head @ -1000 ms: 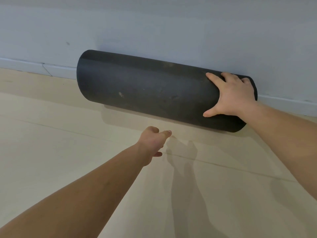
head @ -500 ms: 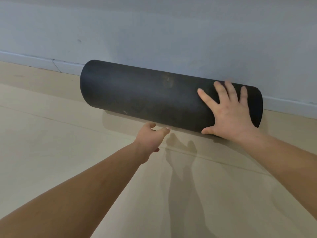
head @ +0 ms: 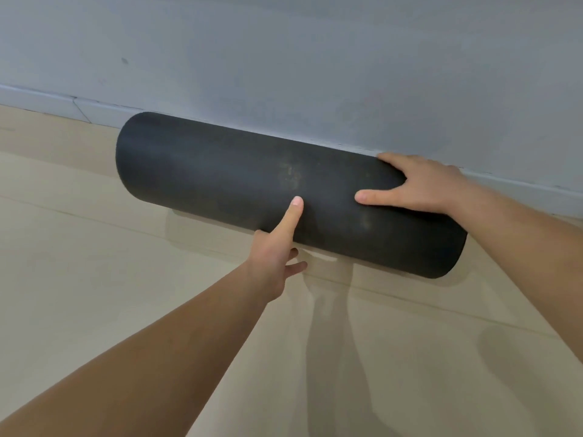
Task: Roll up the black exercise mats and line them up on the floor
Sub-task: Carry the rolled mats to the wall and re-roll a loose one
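One rolled black mat (head: 220,178), one left hand (head: 273,249) and one right hand (head: 424,186), two hands in all.
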Tool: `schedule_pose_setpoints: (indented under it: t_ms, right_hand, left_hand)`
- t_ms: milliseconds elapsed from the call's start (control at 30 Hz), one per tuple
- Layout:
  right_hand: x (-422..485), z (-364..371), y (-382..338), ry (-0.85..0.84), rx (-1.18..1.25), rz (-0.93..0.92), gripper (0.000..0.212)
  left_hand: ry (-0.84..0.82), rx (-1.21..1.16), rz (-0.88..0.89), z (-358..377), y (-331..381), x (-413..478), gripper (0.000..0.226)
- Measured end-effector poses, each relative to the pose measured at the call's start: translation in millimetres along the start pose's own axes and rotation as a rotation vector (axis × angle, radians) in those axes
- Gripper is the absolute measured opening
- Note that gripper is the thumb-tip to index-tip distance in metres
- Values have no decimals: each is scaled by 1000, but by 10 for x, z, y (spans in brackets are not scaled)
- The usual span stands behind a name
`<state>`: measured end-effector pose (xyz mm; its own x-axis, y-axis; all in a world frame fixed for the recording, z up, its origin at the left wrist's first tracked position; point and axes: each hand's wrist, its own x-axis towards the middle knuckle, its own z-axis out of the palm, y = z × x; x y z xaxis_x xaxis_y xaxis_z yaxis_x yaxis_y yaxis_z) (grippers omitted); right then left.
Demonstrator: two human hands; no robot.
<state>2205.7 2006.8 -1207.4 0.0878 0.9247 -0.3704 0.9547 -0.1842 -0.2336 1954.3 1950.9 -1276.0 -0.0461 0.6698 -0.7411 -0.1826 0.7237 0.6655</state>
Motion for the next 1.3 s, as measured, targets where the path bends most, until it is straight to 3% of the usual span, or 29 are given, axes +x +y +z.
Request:
schedule_pose_setpoints:
  t_ms: [233,333,467,533,733,867,933,1000,1100,1167,1200,1233,1300]
  right_hand:
    - [328,-92,16,-270,292,50,133]
    - [394,-63,-29,-363,268,120,130]
    - [152,77,-197,-514,234,150,92]
    - [-7,167,-307,-554,283,174,87]
    - [-648,816,-649,-763,471,195,127]
    - [-1295,1447,-1259,-1032,718,147,105]
    - [-1753,1872,-1719,-1170,833,114,119]
    - [-2194,2103,-2158,-1226,755,79,127]
    - [-2467,1701,-2460,-1154,358,-179,113]
    - [-2393,1177,-2426,-929,120,-414,76]
    - [-2359,882,-2348,-807,100,-423,69]
    - [-2313,638,-2244,-682,84,-395,78]
    - [-2123,432,-2033,-430,-155,-406,122]
  left_hand:
    - [-76,-414,-57,208,-176,75,117]
    - [-72,-423,-50,45,-284,78,100]
    - [-102,-397,-47,-298,-326,85,102]
    - [-106,-321,-41,-503,-288,96,101]
    - [-155,57,-23,-1472,-220,-69,95]
    - [-254,426,17,-2039,439,-177,77]
    - [-353,646,21,-2192,722,-281,71]
    - [-448,898,-6,-2212,834,-347,85]
    - [-559,1204,8,-2042,767,-341,93]
    - [-595,1396,47,-1861,699,-336,102]
    - [-601,1462,69,-1791,687,-327,109]
    - [-601,1503,88,-1749,686,-317,114]
    - [-592,1528,93,-1728,698,-306,117]
